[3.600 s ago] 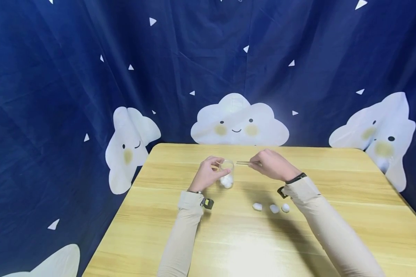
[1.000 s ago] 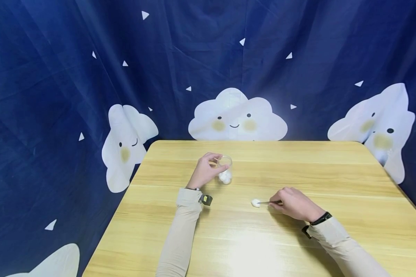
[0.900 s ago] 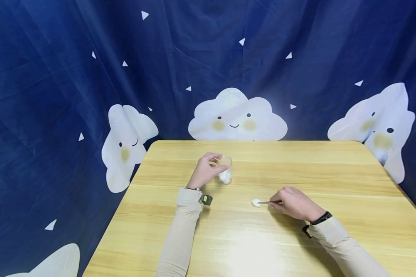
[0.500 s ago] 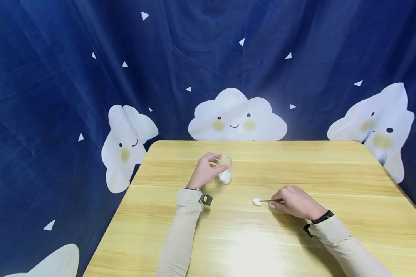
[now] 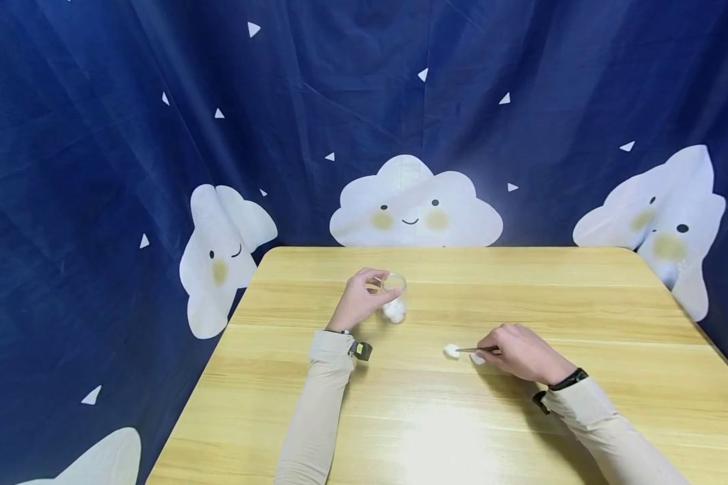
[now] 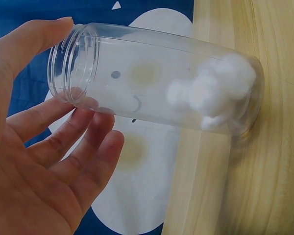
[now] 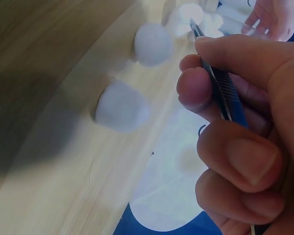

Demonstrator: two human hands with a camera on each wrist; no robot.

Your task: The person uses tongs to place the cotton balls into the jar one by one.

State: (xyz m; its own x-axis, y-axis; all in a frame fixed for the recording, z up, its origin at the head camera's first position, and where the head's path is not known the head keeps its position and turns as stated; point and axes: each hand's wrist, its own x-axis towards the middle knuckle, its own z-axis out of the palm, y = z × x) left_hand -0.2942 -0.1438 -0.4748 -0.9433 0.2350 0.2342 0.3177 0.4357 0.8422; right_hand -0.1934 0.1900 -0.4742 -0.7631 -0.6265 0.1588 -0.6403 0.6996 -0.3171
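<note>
My left hand (image 5: 359, 300) holds a clear jar (image 6: 137, 73) by its threaded neck, thumb on one side and fingertips on the other. The jar stands upright on the table with no lid on its mouth. Several white cotton balls (image 6: 215, 93) lie at its bottom. Between thumb and fingers, my right hand (image 5: 522, 353) pinches metal tweezers (image 7: 219, 85) that point left. Their tips meet a cotton ball (image 5: 451, 351) to the right of the jar. Two more cotton balls, one nearer (image 7: 121, 107) and one farther (image 7: 153, 44), lie beside the right hand, which mostly hides them in the head view.
The light wooden table (image 5: 315, 269) reaches back to a dark blue curtain (image 5: 364, 101) printed with white clouds and triangles. A bright glare patch shows on the front part of the table. Both wrists wear black straps with small cameras.
Over the longer span, my right hand has brought the tweezers from beside the jar's mouth down to the cotton balls. Lately the ball at the tips has shifted slightly right. The left hand stays at the jar.
</note>
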